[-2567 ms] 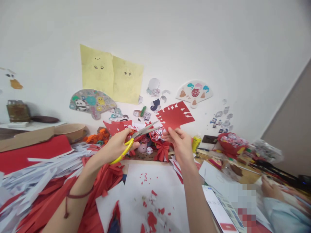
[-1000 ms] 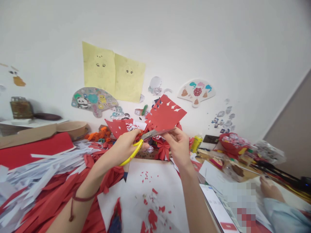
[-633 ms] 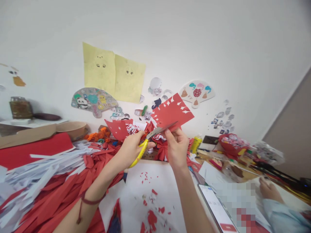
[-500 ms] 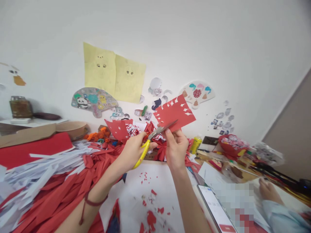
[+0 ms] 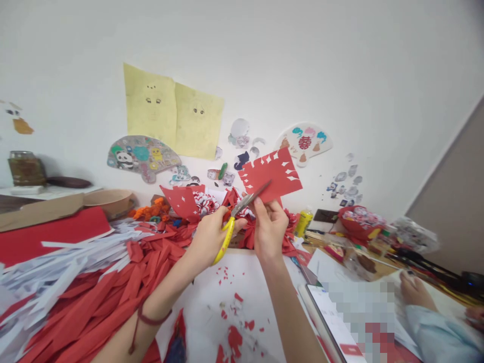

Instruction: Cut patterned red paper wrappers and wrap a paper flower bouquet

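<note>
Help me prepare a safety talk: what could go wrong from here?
The yellow-handled metal scissors in the left hand reach close to the right hand's thumb, so a slip might nick it.
The flat red paper sheet has narrow points between its notches, which could tear if bent.
Small, irregular red paper scraps lie on the flat white paper below and could scatter if brushed.

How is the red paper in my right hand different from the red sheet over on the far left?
The red paper has pointed cutouts along its edges, while the red sheet shows none in its visible part. The red paper is held up in the right hand, with the scissors at it; no hand touches the red sheet, which sits by the cardboard. Both are red.
</note>
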### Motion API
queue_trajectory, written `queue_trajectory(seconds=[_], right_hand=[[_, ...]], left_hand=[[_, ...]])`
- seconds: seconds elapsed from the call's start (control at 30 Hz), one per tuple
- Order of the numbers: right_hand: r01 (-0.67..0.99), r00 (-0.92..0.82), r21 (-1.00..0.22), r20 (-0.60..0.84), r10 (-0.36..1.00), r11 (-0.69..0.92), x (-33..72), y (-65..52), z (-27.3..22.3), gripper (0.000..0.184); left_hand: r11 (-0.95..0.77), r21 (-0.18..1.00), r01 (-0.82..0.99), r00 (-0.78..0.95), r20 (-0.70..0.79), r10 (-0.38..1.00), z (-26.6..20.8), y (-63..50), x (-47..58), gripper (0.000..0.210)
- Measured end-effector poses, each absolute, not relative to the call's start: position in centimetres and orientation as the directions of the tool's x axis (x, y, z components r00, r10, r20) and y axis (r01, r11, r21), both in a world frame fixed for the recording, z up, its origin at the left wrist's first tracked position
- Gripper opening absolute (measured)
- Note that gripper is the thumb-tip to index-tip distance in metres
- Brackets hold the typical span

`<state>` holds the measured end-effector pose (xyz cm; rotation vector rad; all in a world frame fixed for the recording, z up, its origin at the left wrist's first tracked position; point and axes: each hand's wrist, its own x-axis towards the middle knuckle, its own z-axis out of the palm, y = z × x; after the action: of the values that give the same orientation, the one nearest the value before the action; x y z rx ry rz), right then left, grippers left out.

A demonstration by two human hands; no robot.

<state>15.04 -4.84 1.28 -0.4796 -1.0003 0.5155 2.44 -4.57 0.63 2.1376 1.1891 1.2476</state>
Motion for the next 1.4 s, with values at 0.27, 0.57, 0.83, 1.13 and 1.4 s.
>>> queue_trajectory(seconds=[0.27, 0.57, 0.83, 1.13, 1.4], right_hand=[[0.019, 0.013, -0.710, 0.704, 0.710, 0.704, 18.9, -6.7, 3.1, 0.017], [0.137, -0.072, -0.780, 0.607, 0.791, 0.611, 20.4, -9.0, 4.1, 0.009], [0.119, -0.025, -0.751, 0.652, 0.758, 0.650, 19.8, -8.5, 4.0, 0.008], [0.042, 0.137, -0.693, 0.718, 0.683, 0.720, 18.1, -7.5, 3.4, 0.015], [0.066, 0.258, -0.644, 0.749, 0.610, 0.762, 16.8, -6.8, 2.6, 0.021]], left_hand=[[-0.552, 0.371, 0.747, 0.285, 0.571, 0.770, 3.1, -4.4, -2.1, 0.035], [-0.607, 0.205, 0.768, 0.396, 0.594, 0.700, 3.5, -5.6, -3.2, 0.031], [-0.633, 0.344, 0.694, 0.384, 0.567, 0.729, 3.4, -5.4, -2.6, 0.017], [-0.640, 0.595, 0.487, 0.387, 0.509, 0.768, 2.3, -4.4, -1.0, 0.033], [-0.597, 0.666, 0.448, 0.337, 0.492, 0.802, 2.2, -4.8, 0.5, 0.041]])
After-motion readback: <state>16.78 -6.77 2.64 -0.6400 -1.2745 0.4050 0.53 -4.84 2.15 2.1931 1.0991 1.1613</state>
